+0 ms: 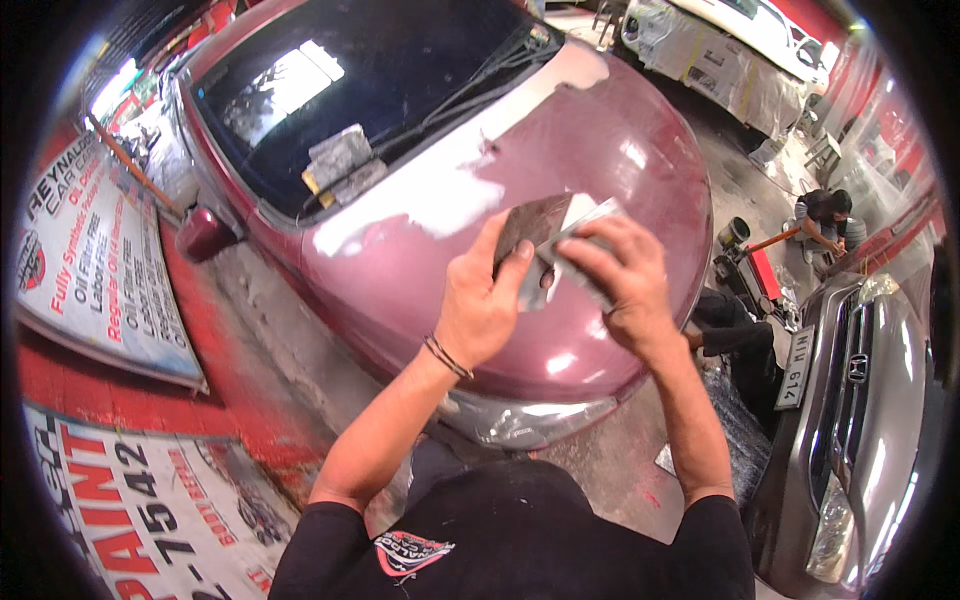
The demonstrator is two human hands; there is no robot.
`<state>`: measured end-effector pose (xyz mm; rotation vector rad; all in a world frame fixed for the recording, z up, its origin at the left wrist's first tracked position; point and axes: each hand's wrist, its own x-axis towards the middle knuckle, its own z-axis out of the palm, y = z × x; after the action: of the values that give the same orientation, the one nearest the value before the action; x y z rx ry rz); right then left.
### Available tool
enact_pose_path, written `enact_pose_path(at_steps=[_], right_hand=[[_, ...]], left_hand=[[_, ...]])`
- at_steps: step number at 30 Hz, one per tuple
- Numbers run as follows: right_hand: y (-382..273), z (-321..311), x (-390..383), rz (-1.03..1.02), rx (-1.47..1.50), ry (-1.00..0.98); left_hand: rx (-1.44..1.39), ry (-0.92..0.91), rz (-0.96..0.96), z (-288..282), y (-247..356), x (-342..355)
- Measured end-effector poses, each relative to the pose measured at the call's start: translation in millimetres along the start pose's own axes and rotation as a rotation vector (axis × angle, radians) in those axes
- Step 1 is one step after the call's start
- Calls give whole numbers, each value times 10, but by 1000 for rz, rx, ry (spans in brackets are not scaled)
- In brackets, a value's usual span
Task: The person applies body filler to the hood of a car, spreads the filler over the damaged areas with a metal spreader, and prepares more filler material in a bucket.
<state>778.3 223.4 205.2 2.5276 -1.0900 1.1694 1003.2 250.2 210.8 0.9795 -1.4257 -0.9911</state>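
Both hands are raised close together above the hood (540, 350) of a maroon car. My left hand (475, 305) is closed on a dark brown flat sheet (532, 222), thumb across its face. My right hand (630, 270) has its fingers curled over a thin grey flat piece (588, 274), which overlaps the sheet. Pale edges show between the two, and a grey corner (532, 293) sticks out below my left thumb. Motion blurs the right fingers; exactly what the pieces are cannot be made out. White patches (425, 205) cover the hood's rear edge.
Grey pads (345, 165) rest at the windshield base by the wipers. A grey car (870, 400) stands close on the right, with a person's dark-clothed leg (740, 335) beside it. Another person (825, 220) crouches farther off. Signboards (100, 270) line the left; a masked white car (720, 65) stands behind.
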Motion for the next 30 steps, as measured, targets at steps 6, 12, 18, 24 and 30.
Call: enact_pose_path(at_steps=[6,12,18,24,30], right_hand=[[-185,661,264,89,115,-71],[252,1118,678,962,910,554],[681,1211,1049,1138,1328,777],[1409,1629,1764,1317,1079,699],[2429,2514,2557,1357,427,253]], left_hand=[[-159,552,371,-988,-127,614],[-396,446,173,-2521,-1080,1014],[-324,270,-77,-3241,-2046,1282],[-188,107,-125,-3352,-2333,1562],[24,57,-184,-3403,-2354,1608]])
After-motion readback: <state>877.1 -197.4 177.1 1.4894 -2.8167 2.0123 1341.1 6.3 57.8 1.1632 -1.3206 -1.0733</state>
